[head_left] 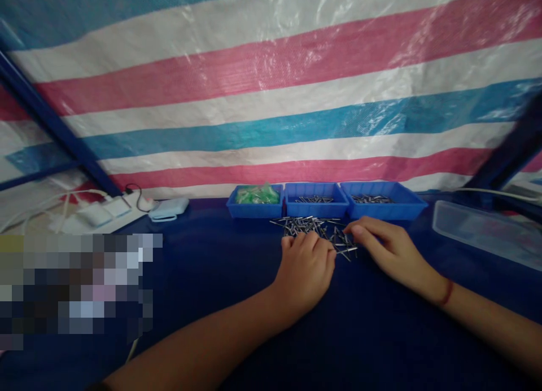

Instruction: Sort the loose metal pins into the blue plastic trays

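A loose pile of silver blind rivets (pixel 311 224) with long thin pins lies on the dark blue table (pixel 203 284), in front of the blue bins. My left hand (pixel 305 267) rests at the pile's near edge, its fingers curled down over the rivets. Those fingertips are hidden, so what they hold cannot be seen. At the right side of the pile is my right hand (pixel 385 247), thumb and forefinger brought together in a pinch. Anything between them is too small to make out. A few rivets lie scattered in the gap between both hands.
Behind the pile stand a blue bin (pixel 232 207) with green plastic-wrapped contents and two blue bins, the middle (pixel 315 209) and right (pixel 381 211), holding metal pieces. A clear plastic tray (pixel 478 233) is at right. A power strip (pixel 110 216) and light-blue case (pixel 169 209) sit left.
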Available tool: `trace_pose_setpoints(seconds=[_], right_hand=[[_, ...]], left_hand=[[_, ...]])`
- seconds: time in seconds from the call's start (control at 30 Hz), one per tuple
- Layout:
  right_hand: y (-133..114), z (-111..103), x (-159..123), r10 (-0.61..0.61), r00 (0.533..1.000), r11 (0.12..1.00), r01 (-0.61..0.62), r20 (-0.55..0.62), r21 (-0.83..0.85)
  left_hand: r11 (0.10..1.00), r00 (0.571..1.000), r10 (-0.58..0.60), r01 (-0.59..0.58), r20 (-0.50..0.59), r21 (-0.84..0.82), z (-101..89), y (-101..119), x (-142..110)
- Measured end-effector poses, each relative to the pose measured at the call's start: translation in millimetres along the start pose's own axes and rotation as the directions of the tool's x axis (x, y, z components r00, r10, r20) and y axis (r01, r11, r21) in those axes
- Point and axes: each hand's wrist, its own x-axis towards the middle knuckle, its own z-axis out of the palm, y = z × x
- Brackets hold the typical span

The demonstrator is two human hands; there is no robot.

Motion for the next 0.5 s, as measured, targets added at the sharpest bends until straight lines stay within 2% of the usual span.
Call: trace_pose_setpoints(seconds=[0.1, 0.17, 0.23, 0.33, 0.43, 0.5], right_hand=[[-8, 1, -4, -0.245, 0.960, 0.961, 0.259, 0.132, -0.096], [-11, 2, -6, -0.299, 0.938, 0.936, 0.324, 0.176, -0.136], [-13, 4, -6, -0.286, 0.935, 0.939, 0.316, 0.209, -0.134], [-16, 6, -6, -0.199, 0.952, 0.976, 0.214, 0.232, -0.045], [-20, 7, -8, -0.120, 0.973, 0.991, 0.106, 0.198, 0.080], [-21, 8, -8, -0.098, 0.979, 0.989, 0.076, 0.179, 0.128]], left_hand=[[0.990, 0.995, -0.083, 0.076, -0.056, -0.120, -0.3, -2, 0], [0.981, 0.991, -0.108, 0.093, -0.080, -0.170, -0.2, -3, 0], [0.973, 0.988, -0.109, 0.084, -0.109, -0.216, -0.6, -3, 0], [0.949, 0.985, -0.085, 0.035, -0.150, -0.313, -1.6, -4, 0], [0.901, 0.978, -0.070, -0.022, -0.195, -0.434, -1.8, -6, 1], [0.861, 0.972, -0.077, -0.046, -0.220, -0.506, -1.4, -6, 3]])
